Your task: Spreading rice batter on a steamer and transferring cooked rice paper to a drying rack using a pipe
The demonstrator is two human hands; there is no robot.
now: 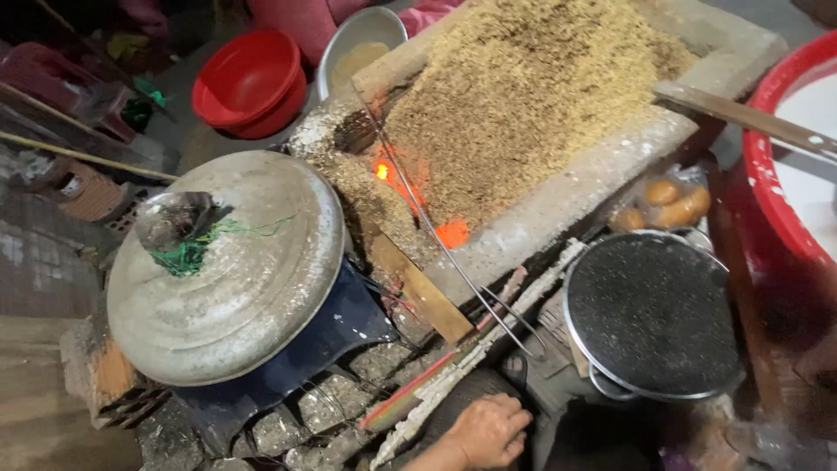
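Your one seen hand [488, 429] curled, holding nothing, near the black round pan [652, 316]; rice husks [523, 87] in the stone trough [602, 179].

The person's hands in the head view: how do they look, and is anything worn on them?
Only one hand shows, at the bottom edge, with part of its forearm. It is bare: no glove, ring, watch or sleeve can be seen. Which hand it is cannot be told. The other hand is out of view.

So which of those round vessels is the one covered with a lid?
The pot on the left, under the big grey metal lid. The red bowl, steel bowl and black pan sit uncovered.
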